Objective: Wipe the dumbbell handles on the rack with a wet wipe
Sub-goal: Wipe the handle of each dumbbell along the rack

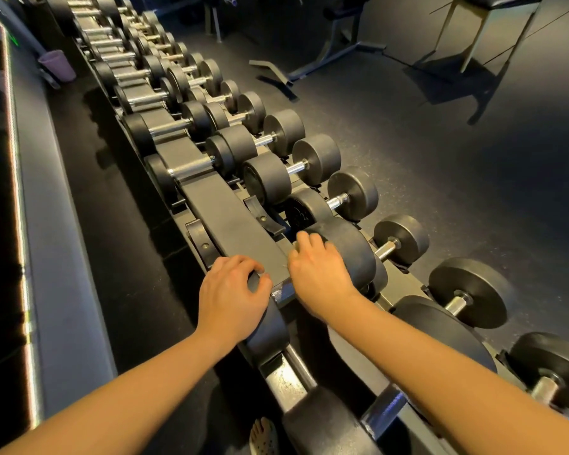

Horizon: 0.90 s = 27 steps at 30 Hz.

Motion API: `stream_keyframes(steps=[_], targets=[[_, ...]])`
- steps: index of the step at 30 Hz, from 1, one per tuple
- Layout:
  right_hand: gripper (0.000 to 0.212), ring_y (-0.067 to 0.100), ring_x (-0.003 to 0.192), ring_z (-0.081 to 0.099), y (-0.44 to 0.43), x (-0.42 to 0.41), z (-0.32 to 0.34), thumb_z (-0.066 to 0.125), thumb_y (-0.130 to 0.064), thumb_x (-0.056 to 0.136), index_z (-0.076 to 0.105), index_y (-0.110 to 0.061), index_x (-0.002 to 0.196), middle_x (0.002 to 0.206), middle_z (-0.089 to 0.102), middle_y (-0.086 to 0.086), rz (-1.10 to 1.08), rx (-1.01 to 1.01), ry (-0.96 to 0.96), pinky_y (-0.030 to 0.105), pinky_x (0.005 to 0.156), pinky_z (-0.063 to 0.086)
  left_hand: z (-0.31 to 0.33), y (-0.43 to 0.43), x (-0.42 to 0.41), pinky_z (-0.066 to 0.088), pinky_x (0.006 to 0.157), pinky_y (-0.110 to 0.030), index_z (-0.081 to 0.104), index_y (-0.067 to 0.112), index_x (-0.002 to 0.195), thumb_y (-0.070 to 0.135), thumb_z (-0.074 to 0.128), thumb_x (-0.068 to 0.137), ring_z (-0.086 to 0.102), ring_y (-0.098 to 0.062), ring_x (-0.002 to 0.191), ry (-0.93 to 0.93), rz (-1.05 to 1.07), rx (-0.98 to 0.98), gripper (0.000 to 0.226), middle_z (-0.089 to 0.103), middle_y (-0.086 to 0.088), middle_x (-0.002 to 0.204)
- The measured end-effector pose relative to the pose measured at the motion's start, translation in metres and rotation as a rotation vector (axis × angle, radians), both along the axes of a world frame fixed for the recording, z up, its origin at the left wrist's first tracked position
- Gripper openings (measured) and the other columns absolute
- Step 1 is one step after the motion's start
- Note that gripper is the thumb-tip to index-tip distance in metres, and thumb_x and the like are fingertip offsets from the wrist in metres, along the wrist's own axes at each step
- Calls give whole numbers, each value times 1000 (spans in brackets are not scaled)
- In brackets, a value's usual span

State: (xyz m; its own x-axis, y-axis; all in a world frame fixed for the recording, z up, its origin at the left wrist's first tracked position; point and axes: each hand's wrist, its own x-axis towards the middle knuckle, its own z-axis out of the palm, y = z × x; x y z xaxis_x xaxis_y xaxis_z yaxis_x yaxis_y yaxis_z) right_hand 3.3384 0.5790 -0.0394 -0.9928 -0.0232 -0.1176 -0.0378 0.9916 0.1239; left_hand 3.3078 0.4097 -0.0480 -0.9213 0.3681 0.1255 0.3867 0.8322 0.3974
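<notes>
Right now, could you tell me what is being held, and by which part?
The left hand grips a dumbbell by its end weight; the right hand's hold cannot be told.

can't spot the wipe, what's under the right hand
The right hand rests on a black dumbbell head, beside its chrome handle. Any wipe beneath the palm is covered.

You are standing in a gym. A long rack (pixel 230 208) is running away from you, carrying two rows of black dumbbells (pixel 270 178) with chrome handles (pixel 298 167). Dark rubber floor (pixel 440 165) is spreading out to your right, and metal frames (pixel 335 50) of training gear are standing on it at the far end.
</notes>
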Motion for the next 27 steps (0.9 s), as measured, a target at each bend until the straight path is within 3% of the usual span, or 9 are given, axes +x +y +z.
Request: stream_keyframes(steps=[3,6,10,14,16,18,20,22,27], targets=[[31,37,131,42,18,-20,-15,58,-29,98,66,-13,124,138,48,17,272,182,-79,50,115,30,0,-1,-1,51,86,-34,72,28,103,41,56,95,54,-7,102,-2,-3,-8,22,66,15,104],[31,31,125,54,29,-31,-37,59,-30,98,68,-15,123,128,64,12,368,167,-186,48,123,21,1,0,0,52,87,-36,72,27,102,41,56,95,54,-8,103,-8,-9,-8,22,66,14,103],[18,25,108,60,19,-14,-54,63,-28,92,68,-17,104,107,68,6,190,-140,-73,43,117,30,2,0,0,52,88,-35,72,27,103,40,57,96,54,-9,104,-18,-1,-10,21,66,14,104],[10,24,102,56,-10,15,-65,55,-16,89,62,-14,95,102,62,4,-61,-660,145,33,97,44,1,0,0,51,88,-34,72,27,102,40,57,96,54,-8,104,-19,1,-11,21,65,14,103],[33,24,101,58,-20,19,-64,36,-25,86,65,-14,97,100,64,4,-40,-899,90,34,101,42,1,0,0,52,86,-35,71,27,100,41,56,95,54,-9,103,-14,2,-16,21,65,14,101],[42,19,110,58,-16,21,-65,33,-27,88,65,-17,112,111,66,0,74,-965,19,37,114,36,1,0,0,51,85,-35,71,27,99,40,57,95,54,-9,101,-15,-1,-17,20,65,14,99],[41,15,127,52,5,20,-65,42,-24,94,58,-19,131,132,61,-2,257,-804,-17,39,123,26,3,0,1,51,84,-33,71,27,98,39,57,96,54,-9,100,-13,-11,-17,19,65,14,99],[43,17,132,49,28,13,-58,46,-29,94,55,-19,135,138,58,1,380,-521,-22,40,126,18,4,1,2,51,83,-32,70,26,98,38,56,96,54,-9,99,-14,-14,-18,18,65,13,99],[43,29,122,56,36,-10,-44,66,-25,92,56,-10,132,129,64,11,372,12,-97,42,115,32,4,1,1,52,85,-32,71,27,98,39,56,96,53,-7,99,-12,-9,-7,19,66,14,101]])
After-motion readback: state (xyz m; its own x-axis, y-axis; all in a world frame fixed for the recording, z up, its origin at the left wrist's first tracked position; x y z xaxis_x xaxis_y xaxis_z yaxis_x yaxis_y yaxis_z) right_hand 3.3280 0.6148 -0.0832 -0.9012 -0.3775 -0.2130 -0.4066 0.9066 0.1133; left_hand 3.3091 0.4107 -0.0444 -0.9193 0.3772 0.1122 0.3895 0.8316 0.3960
